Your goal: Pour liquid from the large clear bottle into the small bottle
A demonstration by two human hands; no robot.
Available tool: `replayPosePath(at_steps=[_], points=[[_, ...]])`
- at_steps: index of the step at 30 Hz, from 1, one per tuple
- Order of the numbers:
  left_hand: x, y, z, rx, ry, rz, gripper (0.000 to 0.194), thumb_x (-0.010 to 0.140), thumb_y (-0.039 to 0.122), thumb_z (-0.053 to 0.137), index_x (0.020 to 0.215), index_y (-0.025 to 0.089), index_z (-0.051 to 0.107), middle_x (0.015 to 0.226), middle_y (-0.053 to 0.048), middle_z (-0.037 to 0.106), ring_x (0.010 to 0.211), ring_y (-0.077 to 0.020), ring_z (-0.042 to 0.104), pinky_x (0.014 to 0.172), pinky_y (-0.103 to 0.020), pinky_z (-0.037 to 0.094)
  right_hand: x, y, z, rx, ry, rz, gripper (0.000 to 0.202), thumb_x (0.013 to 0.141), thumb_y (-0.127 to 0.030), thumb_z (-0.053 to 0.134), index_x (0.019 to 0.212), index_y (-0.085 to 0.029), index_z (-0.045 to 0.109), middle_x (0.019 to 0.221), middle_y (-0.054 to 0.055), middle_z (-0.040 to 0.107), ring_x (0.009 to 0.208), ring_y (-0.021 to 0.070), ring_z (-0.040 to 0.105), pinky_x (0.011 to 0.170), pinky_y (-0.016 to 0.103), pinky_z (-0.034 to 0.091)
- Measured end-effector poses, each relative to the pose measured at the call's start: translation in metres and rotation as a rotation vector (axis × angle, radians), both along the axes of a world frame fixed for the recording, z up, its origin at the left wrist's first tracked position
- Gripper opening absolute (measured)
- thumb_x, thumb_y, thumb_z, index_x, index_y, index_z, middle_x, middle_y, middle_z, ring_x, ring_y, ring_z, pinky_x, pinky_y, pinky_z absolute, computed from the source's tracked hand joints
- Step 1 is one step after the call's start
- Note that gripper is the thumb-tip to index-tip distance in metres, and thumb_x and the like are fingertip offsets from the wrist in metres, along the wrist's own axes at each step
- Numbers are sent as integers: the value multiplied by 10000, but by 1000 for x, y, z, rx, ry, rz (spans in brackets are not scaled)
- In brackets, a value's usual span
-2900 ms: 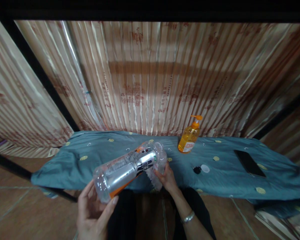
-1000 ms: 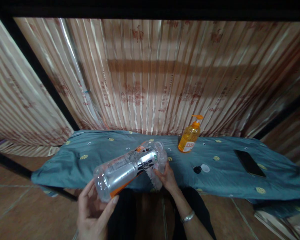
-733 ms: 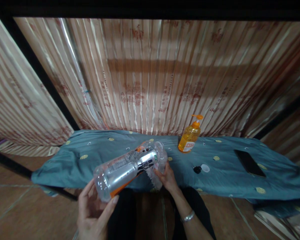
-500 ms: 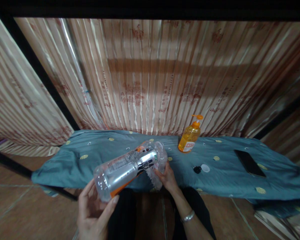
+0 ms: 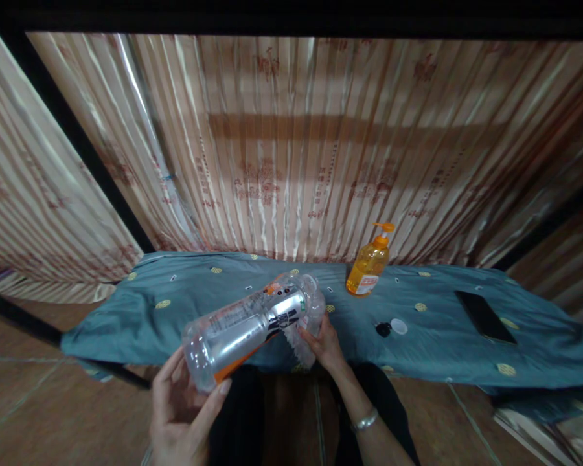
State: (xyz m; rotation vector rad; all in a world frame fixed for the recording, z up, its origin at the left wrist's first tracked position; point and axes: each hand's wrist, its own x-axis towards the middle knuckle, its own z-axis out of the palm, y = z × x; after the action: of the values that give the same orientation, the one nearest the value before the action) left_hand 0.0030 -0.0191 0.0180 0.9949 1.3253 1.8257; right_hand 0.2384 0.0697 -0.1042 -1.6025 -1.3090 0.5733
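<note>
A clear plastic bottle (image 5: pixel 245 330) with a silver, black and orange label lies tilted in the air over the bed's front edge, its neck end up to the right. My left hand (image 5: pixel 187 408) is closed round its base, thumb along the lower side. At the neck end my right hand (image 5: pixel 324 343), with a silver bangle on the wrist, grips a crinkled piece of clear plastic (image 5: pixel 301 346) with a jagged edge. This piece lies against the bottle's neck, and part of the neck is hidden behind it.
An orange pump bottle (image 5: pixel 368 268) stands behind to the right. Nearer lie small black keys (image 5: pixel 383 329) and a round white cap (image 5: pixel 399 326); a dark phone (image 5: pixel 484 316) rests farther right. All are on a teal sheet (image 5: pixel 432 359). Black bed posts (image 5: pixel 87 152) and a striped curtain (image 5: pixel 291 149) enclose the space.
</note>
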Motion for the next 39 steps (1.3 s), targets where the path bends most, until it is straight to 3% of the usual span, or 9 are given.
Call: replayPosePath(at_steps=[10, 15, 26, 35, 39], points=[[2, 0, 5, -22, -9, 5, 742, 541, 352, 945, 1212, 281, 637, 1194, -63, 731, 1148, -298, 671, 843, -319, 590, 1, 1, 0, -46, 102, 18, 653, 733, -426, 690, 1305, -151, 535, 1141, 146, 761, 1028, 312, 735, 909, 395, 573], [1, 0, 3, -12, 1, -8, 744, 545, 328, 946, 1221, 288, 638, 1207, -60, 726, 1103, -276, 688, 780, -278, 590, 2, 1, -3, -33, 84, 16, 699, 732, -431, 702, 1341, -144, 516, 1183, 153, 749, 1073, 314, 723, 945, 403, 562], [4, 0, 7, -4, 19, 24, 712, 549, 336, 942, 1199, 267, 661, 1163, -63, 744, 1090, -262, 705, 801, -264, 602, 1, 0, 1, -26, 86, 44, 659, 754, -438, 673, 1329, -147, 533, 1168, 135, 752, 1050, 308, 729, 928, 389, 571], [1, 0, 3, 10, -23, -13, 764, 516, 238, 948, 1219, 302, 657, 1154, -28, 747, 1098, -233, 699, 801, -218, 589, 1, -1, 2, -27, 88, 24, 638, 738, -407, 696, 1311, -169, 548, 1134, 123, 772, 1032, 308, 740, 906, 393, 578], [3, 0, 5, 0, -17, 2, 740, 525, 278, 949, 1206, 291, 660, 1139, -31, 750, 1080, -230, 702, 811, -225, 586, 0, -1, 3, -23, 85, 16, 621, 740, -393, 700, 1305, -177, 555, 1137, 117, 773, 1031, 303, 740, 908, 391, 577]])
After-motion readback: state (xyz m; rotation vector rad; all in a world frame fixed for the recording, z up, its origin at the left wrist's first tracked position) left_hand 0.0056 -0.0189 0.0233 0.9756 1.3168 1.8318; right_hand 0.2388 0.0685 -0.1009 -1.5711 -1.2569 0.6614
